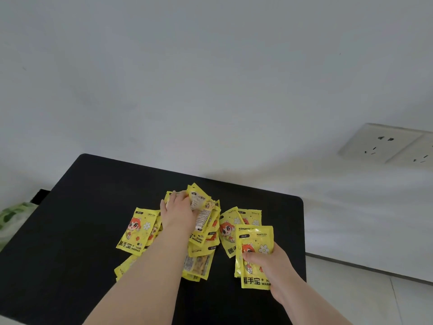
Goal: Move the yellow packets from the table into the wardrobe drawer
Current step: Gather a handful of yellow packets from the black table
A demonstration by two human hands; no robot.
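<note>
Several yellow hand-warmer packets (134,229) with a red-haired cartoon figure lie scattered on a black table (77,219). My left hand (179,211) reaches into the middle of the pile and grips a bunch of packets (202,207), which stick up at the far side. My right hand (271,262) holds a small stack of packets (255,238) at the table's right side, thumb on top. More packets (198,266) lie under my left forearm. No wardrobe or drawer is in view.
A white wall rises behind the table, with two white power sockets (384,144) at the right. Pale floor tiles (365,299) show to the right of the table. A green-patterned cloth (11,216) lies at the left edge.
</note>
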